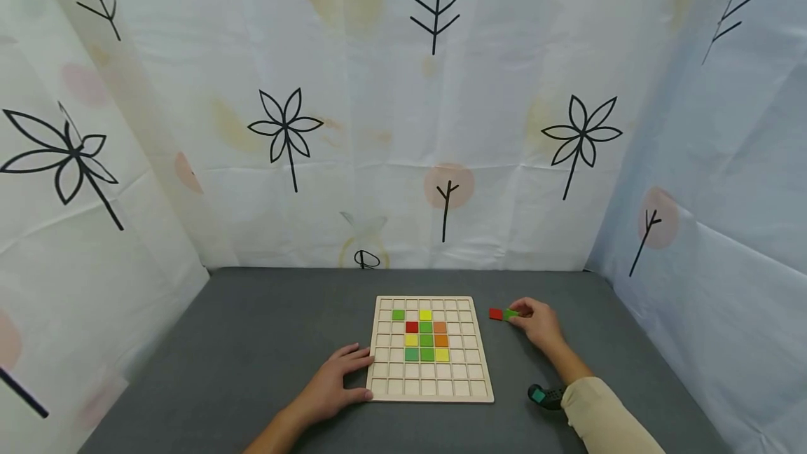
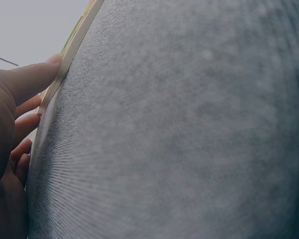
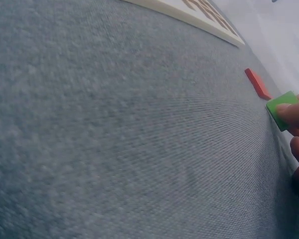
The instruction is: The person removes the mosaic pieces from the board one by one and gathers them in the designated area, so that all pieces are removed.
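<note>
A wooden grid board (image 1: 412,388) lies on the table, with several red, orange, yellow and green square tiles in its middle cells. My left hand (image 1: 330,384) touches the board's left edge, thumb at the near corner and fingers spread farther up; in the left wrist view the thumb (image 2: 37,79) rests against the wooden side. To the right of the board, my right hand (image 1: 537,324) pinches a green tile (image 3: 282,110) between thumb and fingers, tilted in the right wrist view. Just left of it a red tile (image 1: 496,314) lies flat on the table.
A dark grey cloth (image 1: 284,321) covers the table. Patterned white curtains (image 1: 378,104) stand behind it and along both sides. A black band with a green square (image 1: 539,396) is at the right wrist.
</note>
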Demonstrator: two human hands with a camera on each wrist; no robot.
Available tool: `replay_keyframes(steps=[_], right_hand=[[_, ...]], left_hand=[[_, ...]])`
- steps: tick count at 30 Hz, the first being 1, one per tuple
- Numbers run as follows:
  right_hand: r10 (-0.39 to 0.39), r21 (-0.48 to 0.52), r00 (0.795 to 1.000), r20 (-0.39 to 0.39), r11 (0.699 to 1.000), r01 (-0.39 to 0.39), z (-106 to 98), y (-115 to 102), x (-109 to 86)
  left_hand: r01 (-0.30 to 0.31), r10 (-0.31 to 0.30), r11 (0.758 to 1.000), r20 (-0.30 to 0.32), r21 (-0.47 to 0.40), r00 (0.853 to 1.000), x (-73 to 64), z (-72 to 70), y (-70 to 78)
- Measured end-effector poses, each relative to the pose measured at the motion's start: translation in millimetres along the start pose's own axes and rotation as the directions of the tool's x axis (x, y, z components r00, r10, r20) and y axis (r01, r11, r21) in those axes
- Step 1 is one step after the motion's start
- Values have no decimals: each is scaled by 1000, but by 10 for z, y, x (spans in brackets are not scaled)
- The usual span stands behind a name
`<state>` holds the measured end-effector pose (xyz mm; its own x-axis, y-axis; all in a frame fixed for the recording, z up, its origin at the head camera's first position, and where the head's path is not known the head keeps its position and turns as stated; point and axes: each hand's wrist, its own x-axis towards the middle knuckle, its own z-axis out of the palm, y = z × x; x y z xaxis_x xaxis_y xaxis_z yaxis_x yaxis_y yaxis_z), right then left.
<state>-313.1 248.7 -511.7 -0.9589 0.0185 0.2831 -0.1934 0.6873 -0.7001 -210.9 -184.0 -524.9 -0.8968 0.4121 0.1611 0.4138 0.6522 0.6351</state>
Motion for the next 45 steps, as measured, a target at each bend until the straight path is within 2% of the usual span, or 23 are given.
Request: replay_keyframes(steps=[7, 22, 33, 45], right_hand=[[4, -32, 1000, 21, 999, -3, -24, 28, 27], [-57, -174, 995, 77, 982, 70, -35, 27, 56], [-89, -203, 985, 145, 972, 118, -96, -17, 75], [-73, -217, 986, 153, 971, 105, -81, -35, 59]], left_hand=[[8, -8, 1000, 4, -1, 1000, 9, 0, 8], [5, -5, 1000, 4, 6, 1000, 14, -17, -12], [10, -10, 1000, 7, -5, 1000, 25, -29, 10], [8, -8, 1000, 9, -4, 1000, 8, -9, -2]])
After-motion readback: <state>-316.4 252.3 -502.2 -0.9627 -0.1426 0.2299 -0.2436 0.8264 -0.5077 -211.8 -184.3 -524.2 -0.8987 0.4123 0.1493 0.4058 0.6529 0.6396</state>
